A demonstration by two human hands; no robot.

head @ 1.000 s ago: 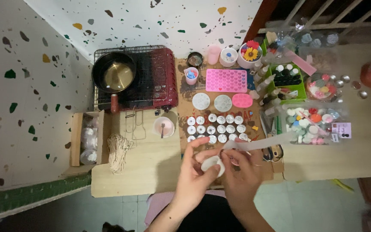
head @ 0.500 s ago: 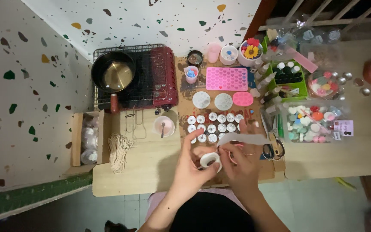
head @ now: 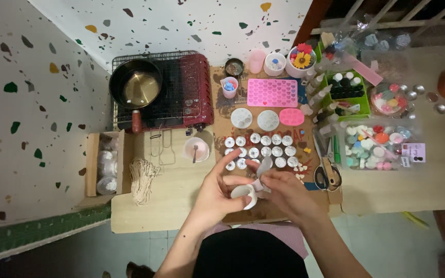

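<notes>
My left hand [head: 217, 193] grips a white roll of tape [head: 244, 194] over the near edge of the wooden table [head: 176, 198]. My right hand [head: 284, 191] pinches a short strip of the tape [head: 264, 168] that stands up from the roll. Just beyond my hands lie rows of small round metal cups [head: 259, 151] on a brown cardboard sheet [head: 222, 110].
A black pan [head: 136, 85] sits on a red portable stove [head: 189, 92] at the back left. Pink moulds [head: 271, 93], scissors [head: 328, 175], a bundle of wicks [head: 141, 180], a cardboard box of jars [head: 104, 164] and trays of coloured pieces [head: 374, 144] surround the cups.
The long strip pulled out to the right is now short and held upright near the roll. My right hand has moved back in towards the roll.
</notes>
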